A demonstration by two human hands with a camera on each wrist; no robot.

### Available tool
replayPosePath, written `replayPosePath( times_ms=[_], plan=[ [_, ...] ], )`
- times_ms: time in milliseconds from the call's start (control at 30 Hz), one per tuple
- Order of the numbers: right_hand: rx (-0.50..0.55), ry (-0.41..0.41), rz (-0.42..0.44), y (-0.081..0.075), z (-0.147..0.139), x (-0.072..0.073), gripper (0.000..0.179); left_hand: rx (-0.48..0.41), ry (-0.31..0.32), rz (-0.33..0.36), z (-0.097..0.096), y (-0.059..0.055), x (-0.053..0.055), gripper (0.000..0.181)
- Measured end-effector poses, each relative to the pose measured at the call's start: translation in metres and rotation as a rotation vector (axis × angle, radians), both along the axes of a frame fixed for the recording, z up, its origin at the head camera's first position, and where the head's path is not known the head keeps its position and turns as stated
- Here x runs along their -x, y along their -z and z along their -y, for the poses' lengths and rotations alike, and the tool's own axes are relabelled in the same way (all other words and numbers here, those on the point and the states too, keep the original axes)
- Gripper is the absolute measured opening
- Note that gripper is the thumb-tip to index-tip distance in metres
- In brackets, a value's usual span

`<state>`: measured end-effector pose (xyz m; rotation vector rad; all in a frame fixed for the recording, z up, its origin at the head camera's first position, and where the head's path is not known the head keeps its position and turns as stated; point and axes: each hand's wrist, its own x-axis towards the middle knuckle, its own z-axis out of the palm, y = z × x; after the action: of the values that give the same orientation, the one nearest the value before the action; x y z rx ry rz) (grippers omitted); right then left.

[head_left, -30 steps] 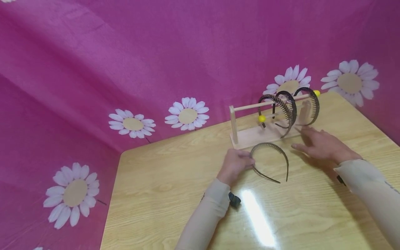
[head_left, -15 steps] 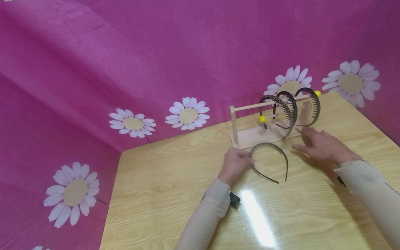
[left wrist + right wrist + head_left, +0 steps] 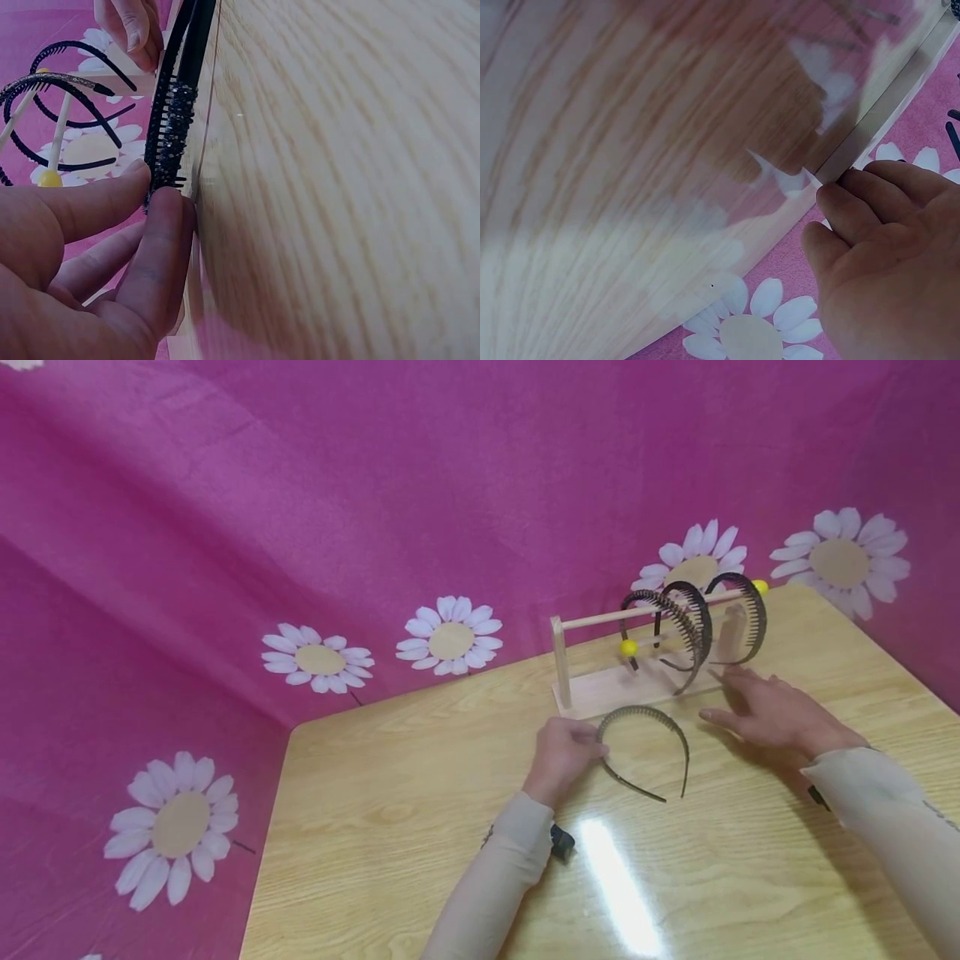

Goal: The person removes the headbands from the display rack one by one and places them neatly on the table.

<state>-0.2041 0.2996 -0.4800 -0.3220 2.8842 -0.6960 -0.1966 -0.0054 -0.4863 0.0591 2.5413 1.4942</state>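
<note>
In the head view, my left hand (image 3: 561,756) pinches one side of a dark toothed headband (image 3: 642,710) at the table's middle right. The left wrist view shows thumb and fingertips on the headband (image 3: 174,124), whose outer face has a dark, glittery, beaded texture. Behind it stands a wooden rack (image 3: 581,695), with three more dark headbands hanging on it, among them a rightmost headband (image 3: 761,625). My right hand (image 3: 780,714) has its fingers extended, fingertips right at the front edge of the rack's base (image 3: 866,135).
Yellow balls cap the rack's rods, one yellow ball (image 3: 628,647) facing left and another yellow ball (image 3: 760,587) at the far right. Behind the wooden table (image 3: 375,827) hangs a pink cloth (image 3: 420,485) with white daisies. A bright light reflection lies on the tabletop.
The pinched headband has shifted very slightly left, its free ends most visibly. Both hands and the rack otherwise stay almost as they were.
</note>
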Motion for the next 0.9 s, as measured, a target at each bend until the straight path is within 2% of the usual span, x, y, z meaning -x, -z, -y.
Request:
replayPosePath(
  times_ms=[200, 367, 433, 600, 733, 900],
  plan=[
    [-0.007, 0.003, -0.002, -0.003, 0.0, 0.001, 0.088, 0.016, 0.012, -0.034, -0.001, -0.005, 0.002, 0.023],
    [0.011, 0.004, -0.009, -0.002, 0.0, 0.0, 0.087, 0.041, 0.022, -0.058, -0.001, -0.01, 0.002, 0.01],
    [0.02, 0.004, -0.011, -0.002, 0.001, -0.001, 0.086, 0.03, 0.025, -0.075, -0.001, -0.013, 0.002, 0.01],
    [0.012, 0.01, -0.004, -0.001, 0.0, -0.004, 0.087, -0.062, 0.022, -0.102, -0.007, -0.022, 0.002, 0.033],
    [-0.002, 0.013, 0.003, 0.0, 0.0, -0.003, 0.089, -0.137, 0.031, -0.114, -0.017, -0.036, 0.0, 0.034],
    [-0.01, 0.016, -0.004, 0.0, -0.001, -0.002, 0.088, -0.193, 0.032, -0.172, -0.033, -0.052, 0.002, 0.032]
  ],
)
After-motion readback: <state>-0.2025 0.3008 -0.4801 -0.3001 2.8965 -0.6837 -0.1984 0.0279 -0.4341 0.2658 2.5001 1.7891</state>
